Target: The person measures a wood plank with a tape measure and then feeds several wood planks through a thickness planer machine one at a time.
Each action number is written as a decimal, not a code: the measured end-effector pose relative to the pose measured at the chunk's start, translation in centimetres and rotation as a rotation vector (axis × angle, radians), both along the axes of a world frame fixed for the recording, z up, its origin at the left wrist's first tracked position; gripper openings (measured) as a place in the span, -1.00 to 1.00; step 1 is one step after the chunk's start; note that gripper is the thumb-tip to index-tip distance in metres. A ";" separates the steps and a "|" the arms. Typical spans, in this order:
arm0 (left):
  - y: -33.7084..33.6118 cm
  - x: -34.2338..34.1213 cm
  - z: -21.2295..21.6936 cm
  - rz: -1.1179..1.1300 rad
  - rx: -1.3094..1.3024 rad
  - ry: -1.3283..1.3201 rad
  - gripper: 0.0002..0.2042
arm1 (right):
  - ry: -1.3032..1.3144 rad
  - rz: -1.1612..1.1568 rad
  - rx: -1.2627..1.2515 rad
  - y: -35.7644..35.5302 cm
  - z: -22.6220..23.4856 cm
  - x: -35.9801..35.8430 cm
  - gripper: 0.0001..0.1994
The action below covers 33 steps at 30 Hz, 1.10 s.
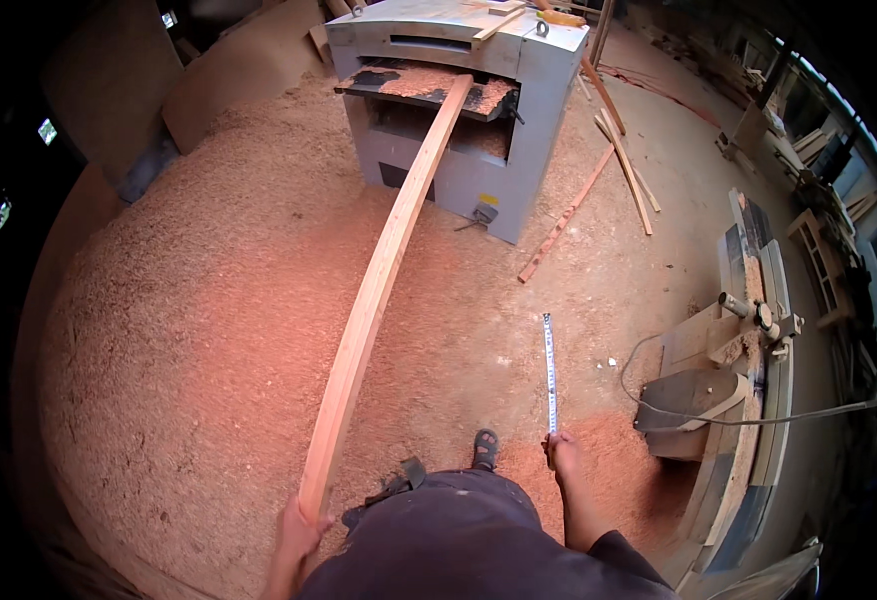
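Observation:
A long squared wooden beam [384,260] slants from my lower left up to a grey planer machine [439,180]. Its far end rests on the machine's dark, shaving-covered table [409,82]. My left hand [299,530] is closed around the near end of the beam. In my right hand [565,455], held low on the right, is a tape measure with its white blade [551,375] drawn out and pointing away from me. The fingers hide the tape's case. The blade is apart from the beam.
Wood shavings [209,300] cover the floor on the left. Loose wooden strips [569,215] lie right of the planer. At the right stands a long woodworking machine [759,330] with a cable [819,412] stretched across it. Large boards [229,70] lean at the back left.

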<state>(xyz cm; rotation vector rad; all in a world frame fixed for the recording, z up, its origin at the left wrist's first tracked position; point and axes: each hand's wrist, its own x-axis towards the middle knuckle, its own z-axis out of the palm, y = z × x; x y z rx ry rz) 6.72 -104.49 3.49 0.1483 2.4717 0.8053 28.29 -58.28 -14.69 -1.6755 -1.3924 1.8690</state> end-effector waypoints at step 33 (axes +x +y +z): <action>-10.2 2.5 -2.2 0.124 0.728 -0.894 -0.40 | -0.234 0.690 1.296 -4.5 16.2 -14.9 -0.88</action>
